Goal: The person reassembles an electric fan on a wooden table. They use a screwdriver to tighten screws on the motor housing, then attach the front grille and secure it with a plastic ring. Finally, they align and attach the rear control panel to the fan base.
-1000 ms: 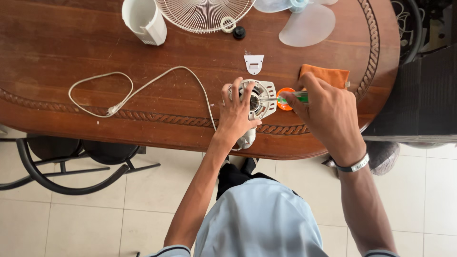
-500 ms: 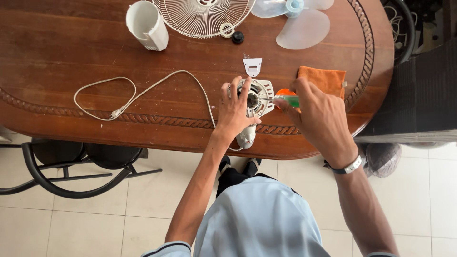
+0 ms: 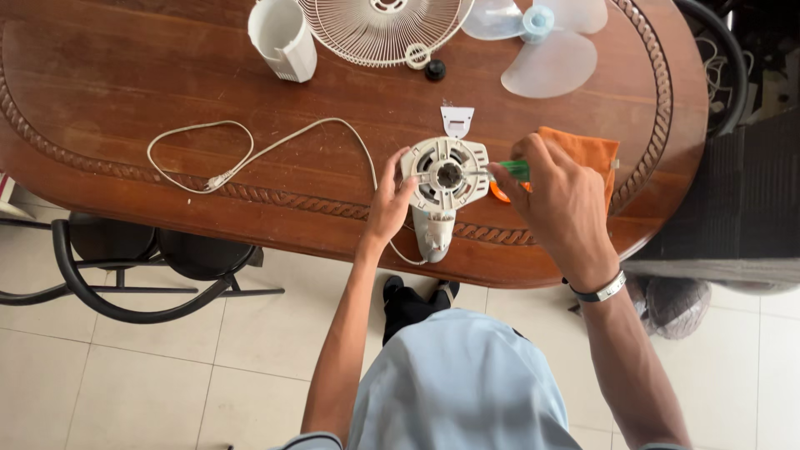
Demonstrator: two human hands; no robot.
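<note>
- At the near edge of the wooden table [image 3: 125, 92], your left hand [image 3: 387, 204] cups the side of the white fan motor housing [image 3: 446, 179], fingers curled against it, steadying it.
- Your right hand [image 3: 562, 204] is closed round a green-handled screwdriver [image 3: 508, 171], its shaft reaching toward the housing's centre.
- Just behind that hand lie an orange cloth [image 3: 587, 150] and an orange lid-like piece, mostly hidden.
- The power cord [image 3: 250, 150] loops off to your left.
- Further back: a small white bracket [image 3: 457, 119], wire fan guard [image 3: 383, 33], translucent blades [image 3: 542, 50] and white cover [image 3: 283, 33], all already off. By the look of it, only the motor housing is left to work on.
</note>
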